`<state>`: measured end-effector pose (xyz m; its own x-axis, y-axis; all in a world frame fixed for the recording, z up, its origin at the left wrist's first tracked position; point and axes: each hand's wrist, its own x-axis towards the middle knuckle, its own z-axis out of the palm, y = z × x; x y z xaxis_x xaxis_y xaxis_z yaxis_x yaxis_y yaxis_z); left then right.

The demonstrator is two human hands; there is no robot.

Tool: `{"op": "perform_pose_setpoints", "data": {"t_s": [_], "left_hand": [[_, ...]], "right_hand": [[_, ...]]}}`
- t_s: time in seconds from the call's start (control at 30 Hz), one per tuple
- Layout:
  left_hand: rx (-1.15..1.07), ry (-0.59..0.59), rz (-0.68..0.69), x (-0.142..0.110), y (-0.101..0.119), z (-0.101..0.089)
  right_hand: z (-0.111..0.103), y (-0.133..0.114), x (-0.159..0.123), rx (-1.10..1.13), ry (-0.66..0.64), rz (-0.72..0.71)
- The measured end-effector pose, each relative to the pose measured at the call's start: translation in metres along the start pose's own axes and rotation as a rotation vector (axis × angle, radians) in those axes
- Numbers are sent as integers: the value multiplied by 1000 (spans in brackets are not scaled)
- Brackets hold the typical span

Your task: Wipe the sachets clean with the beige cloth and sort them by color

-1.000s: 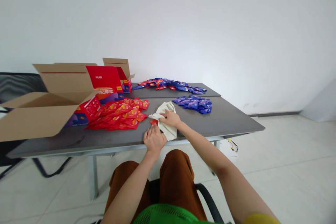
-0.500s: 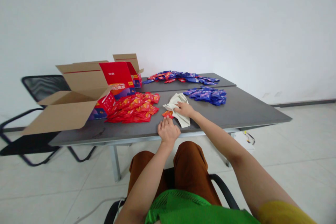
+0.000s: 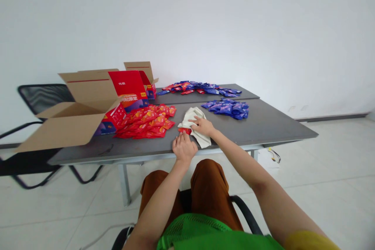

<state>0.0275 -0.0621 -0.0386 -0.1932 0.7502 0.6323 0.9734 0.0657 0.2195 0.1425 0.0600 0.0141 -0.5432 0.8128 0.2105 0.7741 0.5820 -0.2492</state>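
Note:
A single red sachet point(image 3: 184, 129) lies flat on the table near its front edge, partly covered by a white cloth point(image 3: 202, 140). My left hand point(image 3: 185, 148) holds the sachet's near edge down with its fingers close together. On top of the cloth is my right hand point(image 3: 203, 127), its fingers bent into the fabric and gripping it. Just left of the hands spreads a heap of red sachets point(image 3: 146, 121). Behind and to the right of the cloth lies a pile of blue sachets point(image 3: 227, 108).
An open carton point(image 3: 61, 129) with wide flaps stands at the table's left, beside a red box point(image 3: 129, 88). A second open box point(image 3: 150, 90) is farther back. Mixed red and blue sachets point(image 3: 199, 86) line the back of the dark table point(image 3: 272, 125). A black chair point(image 3: 43, 99) stands at left.
My right hand and the cloth have shifted slightly over the red sachet, covering more of its top. The left hand stays at the sachet's near edge. The whole view has moved a little.

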Motion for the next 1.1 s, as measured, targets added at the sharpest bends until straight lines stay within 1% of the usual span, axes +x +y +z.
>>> {"op": "perform_pose_setpoints", "data": {"t_s": [0.03, 0.07, 0.13, 0.2, 0.23, 0.33, 0.37, 0.43, 0.47, 0.53, 0.67, 0.7, 0.77, 0.8, 0.87, 0.93, 1.0, 1.03, 1.07, 1.1], "left_hand": [[1, 9, 5, 0, 0, 1], [1, 15, 9, -1, -1, 2], [1, 26, 13, -1, -1, 3], [-2, 34, 16, -1, -1, 2], [-2, 33, 14, -1, 0, 2], [12, 17, -6, 0, 0, -1], [20, 15, -12, 0, 1, -1], [34, 14, -15, 0, 1, -2], [36, 13, -13, 0, 1, -3], [34, 9, -6, 0, 2, -3], [23, 11, -2, 0, 1, 0], [24, 8, -4, 0, 1, 1], [31, -2, -6, -1, 1, 1], [37, -6, -7, -1, 1, 1], [53, -18, -5, -1, 1, -2], [74, -33, -1, 0, 0, -3], [102, -51, 0, 0, -3, -2], [111, -52, -1, 0, -4, 0], [119, -45, 0, 0, -5, 2], [118, -45, 9, 1, -5, 3]], "right_hand": [[-1, 3, -1, 2, 13, 68], [-1, 4, -2, 3, 30, 104], [0, 0, -3, -7, 74, 94], [4, -10, -4, -16, 103, 17], [7, -15, -3, -6, 98, -30], [15, -29, 1, 63, 29, -251], [16, -31, 2, 82, 12, -303], [15, -32, 2, 101, 10, -331], [13, -31, 1, 103, 19, -313], [9, -27, -1, 96, 42, -217], [4, -15, -2, 46, 81, 80], [4, -12, -2, 32, 92, 130], [5, -9, -2, 12, 107, 152], [5, -9, -3, 5, 110, 125], [7, -12, -5, -4, 113, 14], [10, -16, -7, 13, 115, -152], [14, -18, -6, 53, 76, -360], [15, -18, -5, 66, 58, -428], [17, -16, -3, 69, 59, -452], [18, -15, -1, 63, 70, -443]]}}
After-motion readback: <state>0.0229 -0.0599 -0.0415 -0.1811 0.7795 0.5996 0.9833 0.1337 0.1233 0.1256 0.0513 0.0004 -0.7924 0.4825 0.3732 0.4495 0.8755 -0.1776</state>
